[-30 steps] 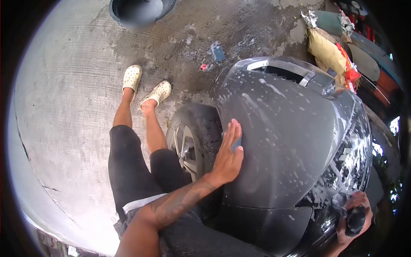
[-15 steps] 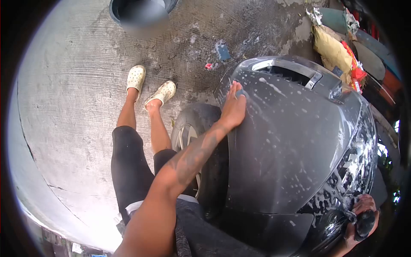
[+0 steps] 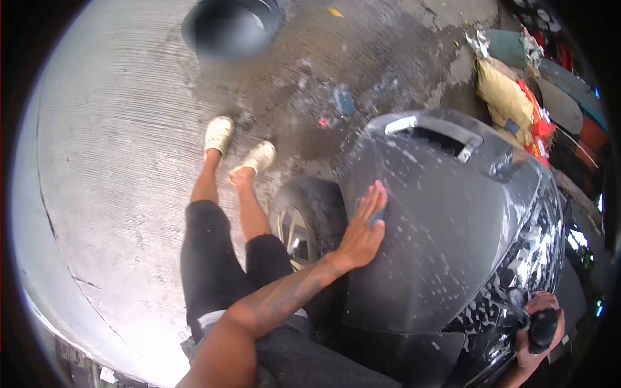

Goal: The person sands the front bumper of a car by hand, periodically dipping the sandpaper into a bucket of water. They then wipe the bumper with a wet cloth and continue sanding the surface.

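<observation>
My left hand (image 3: 363, 238) lies flat with its fingers stretched over a blue-grey piece of sandpaper (image 3: 381, 214), pressing it to the wet dark grey car panel (image 3: 427, 226) above the wheel. The sandpaper shows between the thumb and fingers; the rest is hidden. White drops and streaks dot the panel. At the lower right, beside the headlight (image 3: 527, 249), my right hand (image 3: 557, 317) is wrapped round a bottle-like thing with a black rounded end (image 3: 543, 330). Its far part is hard to make out against the foamy, glossy surface.
The tyre (image 3: 326, 216) stands just left of the panel, near my legs. A dark bucket (image 3: 229, 32) is on the wet concrete at the top. A blue piece (image 3: 344, 100) and a small red scrap (image 3: 323, 122) lie on the ground. A yellowish sack (image 3: 501, 90) leans at the upper right.
My left hand has slid with the sandpaper over the panel, away from the grille end and closer to my body. My right hand keeps its hold; the whole view has shifted slightly.
</observation>
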Available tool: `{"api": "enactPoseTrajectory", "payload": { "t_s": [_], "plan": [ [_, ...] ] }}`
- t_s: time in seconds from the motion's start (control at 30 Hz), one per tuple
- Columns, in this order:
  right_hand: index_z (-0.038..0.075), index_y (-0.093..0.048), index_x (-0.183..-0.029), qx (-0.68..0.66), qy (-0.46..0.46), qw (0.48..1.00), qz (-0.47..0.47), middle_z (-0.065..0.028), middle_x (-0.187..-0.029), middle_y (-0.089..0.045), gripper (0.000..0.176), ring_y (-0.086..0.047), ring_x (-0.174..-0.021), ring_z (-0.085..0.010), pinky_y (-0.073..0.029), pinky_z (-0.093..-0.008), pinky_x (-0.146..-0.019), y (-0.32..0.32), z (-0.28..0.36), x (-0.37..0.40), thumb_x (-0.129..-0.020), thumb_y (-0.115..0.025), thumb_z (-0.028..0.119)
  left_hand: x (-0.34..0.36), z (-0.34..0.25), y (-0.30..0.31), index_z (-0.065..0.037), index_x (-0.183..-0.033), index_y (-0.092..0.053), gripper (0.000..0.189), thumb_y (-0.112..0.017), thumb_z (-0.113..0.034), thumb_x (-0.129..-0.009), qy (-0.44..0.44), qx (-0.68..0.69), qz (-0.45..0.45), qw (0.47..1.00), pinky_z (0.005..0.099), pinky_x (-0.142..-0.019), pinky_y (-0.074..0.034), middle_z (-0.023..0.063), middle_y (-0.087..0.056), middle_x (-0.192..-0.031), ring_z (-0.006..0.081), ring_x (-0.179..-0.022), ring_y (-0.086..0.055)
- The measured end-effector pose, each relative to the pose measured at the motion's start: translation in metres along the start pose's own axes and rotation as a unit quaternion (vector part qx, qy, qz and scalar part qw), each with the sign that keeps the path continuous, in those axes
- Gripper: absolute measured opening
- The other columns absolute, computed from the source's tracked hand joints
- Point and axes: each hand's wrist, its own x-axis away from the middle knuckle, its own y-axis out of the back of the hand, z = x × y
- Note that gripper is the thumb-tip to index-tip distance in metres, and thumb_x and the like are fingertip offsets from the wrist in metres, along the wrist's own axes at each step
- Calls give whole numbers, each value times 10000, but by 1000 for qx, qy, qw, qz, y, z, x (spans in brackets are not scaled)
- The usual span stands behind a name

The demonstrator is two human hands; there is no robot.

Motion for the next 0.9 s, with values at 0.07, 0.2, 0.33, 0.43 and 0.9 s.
{"api": "enactPoseTrajectory", "payload": {
  "t_s": [0.07, 0.2, 0.33, 0.43, 0.9],
  "plan": [
    [-17, -541, -1073, 5, -28, 1000, 9, -125, -922, -602, 673, -594, -898, -279, -419, -466, -965, -6, 15, -12, -675, -783, 469, -62, 36, 6, 18, -1571, -205, 626, -358, -207, -1007, 21, -19, 7, 1000, 442, -1246, -81, 218, -142, -1654, 366, -1542, -95],
    [-14, -521, -1312, 161, 32, 983, 76, -192, -1269, -560, 1046, -560, -1183, -371, -403, -457, -1041, -12, 31, -49, -593, -833, 679, -103, 54, -11, 23, -1576, -178, 579, -274, -187, -1044, 18, -13, 34, 999, 366, -1247, -78, 191, -124, -1666, 320, -1544, -102],
    [11, -586, -1092, 158, 34, 975, 153, -226, -989, -583, 627, -572, -978, -448, -467, -464, -855, -57, 27, -113, -634, -871, 331, -2, -23, 68, 19, -1551, -284, 525, -273, -172, -1062, 69, 222, 258, 938, 346, -1239, -116, 140, -211, -1656, 220, -1539, -138],
    [6, -586, -1064, 158, 209, 963, 65, -231, -1053, -635, 583, -619, -1025, -429, -481, -474, -885, -122, 25, -191, -692, -864, 357, 8, 35, 141, 26, -1515, -364, 503, -307, -177, -1058, 162, 243, 218, 931, 327, -1216, -190, 124, -387, -1581, 228, -1465, -336],
    [86, -712, -1158, 173, 159, 957, 171, -167, -1426, -458, 348, -436, -1336, -382, -414, -537, -1046, -700, 229, -621, -840, -661, 217, -44, -18, 398, 106, -1510, -293, 581, -344, -236, -1043, 192, 141, -65, 969, 329, -1204, -198, 210, -382, -1564, 267, -1480, -310]
  ]
}}
